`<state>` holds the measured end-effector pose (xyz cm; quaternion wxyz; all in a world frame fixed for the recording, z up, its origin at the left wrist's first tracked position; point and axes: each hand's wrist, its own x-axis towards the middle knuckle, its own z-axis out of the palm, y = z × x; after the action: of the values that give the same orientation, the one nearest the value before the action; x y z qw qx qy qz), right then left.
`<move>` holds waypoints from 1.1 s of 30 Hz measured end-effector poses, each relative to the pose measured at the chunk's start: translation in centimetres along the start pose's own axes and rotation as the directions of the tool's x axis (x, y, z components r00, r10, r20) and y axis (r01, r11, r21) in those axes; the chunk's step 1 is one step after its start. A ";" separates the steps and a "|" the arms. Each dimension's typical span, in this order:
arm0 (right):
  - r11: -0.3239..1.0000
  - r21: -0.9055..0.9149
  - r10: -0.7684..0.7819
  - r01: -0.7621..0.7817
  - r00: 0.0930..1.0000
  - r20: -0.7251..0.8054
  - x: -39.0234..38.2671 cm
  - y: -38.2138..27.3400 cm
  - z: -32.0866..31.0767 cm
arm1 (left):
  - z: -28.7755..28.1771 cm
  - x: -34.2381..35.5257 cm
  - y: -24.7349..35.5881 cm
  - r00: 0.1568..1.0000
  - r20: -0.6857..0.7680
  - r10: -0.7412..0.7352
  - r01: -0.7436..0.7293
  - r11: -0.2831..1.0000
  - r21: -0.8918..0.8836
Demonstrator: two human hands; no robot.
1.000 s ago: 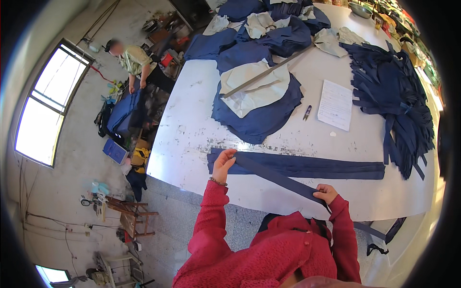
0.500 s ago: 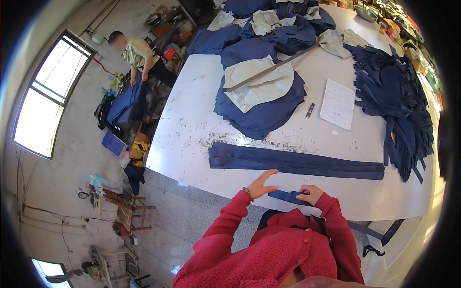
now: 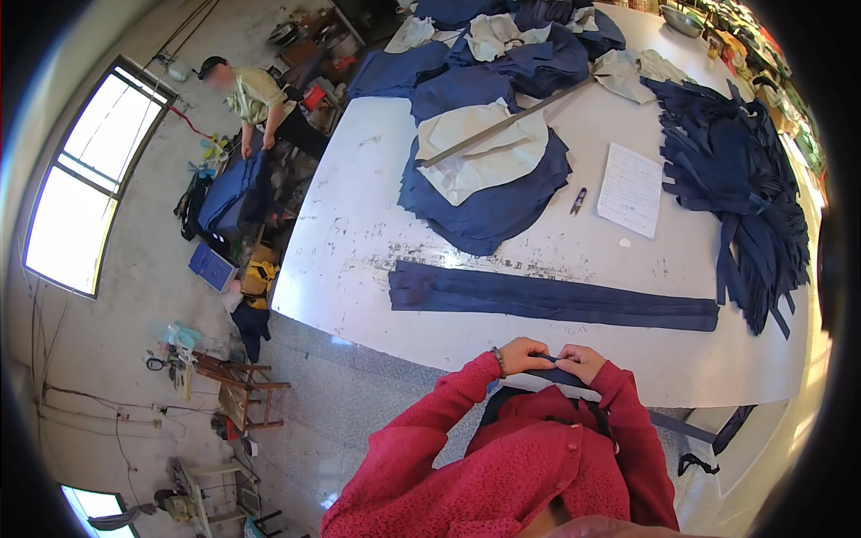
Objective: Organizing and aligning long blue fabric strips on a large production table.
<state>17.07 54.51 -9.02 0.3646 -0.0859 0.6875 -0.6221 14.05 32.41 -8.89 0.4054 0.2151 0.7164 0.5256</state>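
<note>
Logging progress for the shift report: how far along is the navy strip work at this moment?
Looks done: one long navy fabric strip lies flat along the white table. In hand: the left hand and right hand pinch a narrow navy fabric piece at the table edge. Left, probably: a big heap of navy strips on the right.

— Any packages, labels, signs or screens here?

— One sheet: a white rectangular paper with rows of dark handwriting (image 3: 630,189), lying flat on the white table (image 3: 350,224), between the round pile of navy cloth and the heap of navy strips at the right.

— Anything on the floor?

— A flat blue rectangular box or panel (image 3: 212,266) lies left of the table, with a yellow package or bag (image 3: 257,274) just beside it. Both are too small to tell more.

— Screens or signs?

— None that can be made out.
</note>
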 end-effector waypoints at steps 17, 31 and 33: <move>0.997 -0.025 0.079 -0.080 0.996 -0.038 0.6 -0.3 -1.5 | -2.8 -1.2 1.5 0.987 -0.152 0.049 -0.049 0.999 0.004; 0.997 -0.017 0.074 -0.076 0.996 -0.055 0.9 0.5 -1.8 | -3.7 -1.0 1.3 0.983 -0.183 -0.003 0.002 1.000 -0.004; 0.996 -0.017 0.091 -0.092 0.994 -0.056 0.8 0.4 -2.1 | -4.1 -1.0 1.3 0.978 -0.207 0.005 -0.004 1.000 0.003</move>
<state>15.35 55.75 -9.79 0.3727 -0.0405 0.7066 -0.6002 11.20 29.75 -6.86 0.3272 0.1615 0.7548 0.5451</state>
